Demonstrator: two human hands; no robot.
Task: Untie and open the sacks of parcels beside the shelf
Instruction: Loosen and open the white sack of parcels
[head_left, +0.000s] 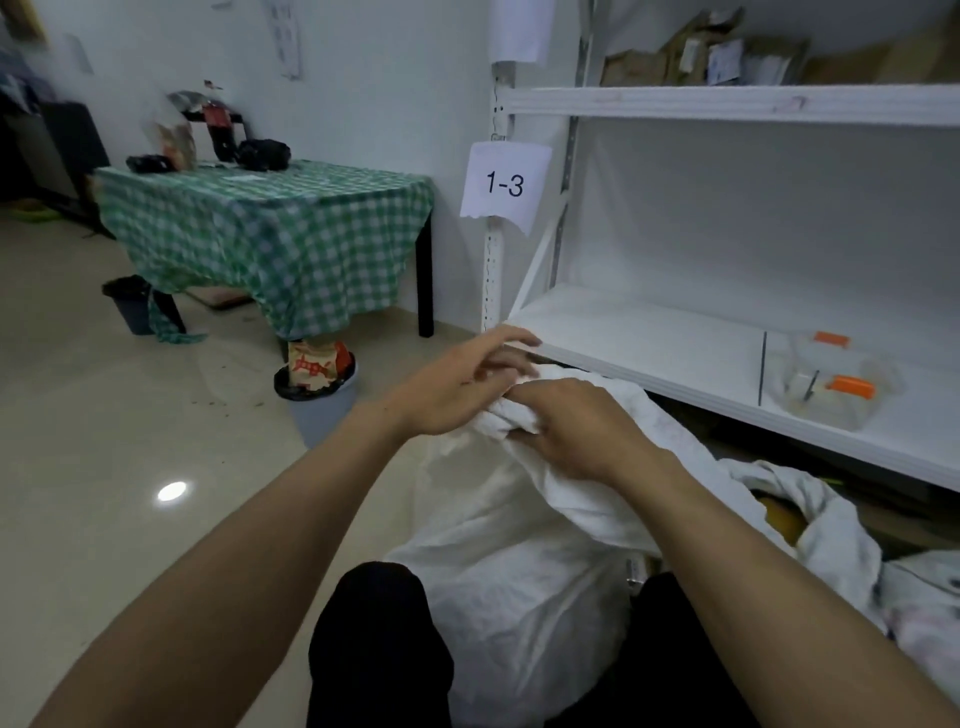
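Glossy beige floor (104, 441); white shelf (649, 343), paper label (505, 182) reading "1-3". Right hand (576, 426) grip clamps the sack (519, 571) neck; left hand (457, 387) grip is blurred, so I cannot tell.

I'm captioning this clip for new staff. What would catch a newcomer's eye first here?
At centre, the right hand grips the bunched neck of a white sack between the person's knees, with the left hand, blurred, at its top. Just behind, a label reading 1-3 hangs on a post of the shelf; a table in green checked cloth stands at far left.

Matt woven sack (519, 597), glossy floor (104, 441)
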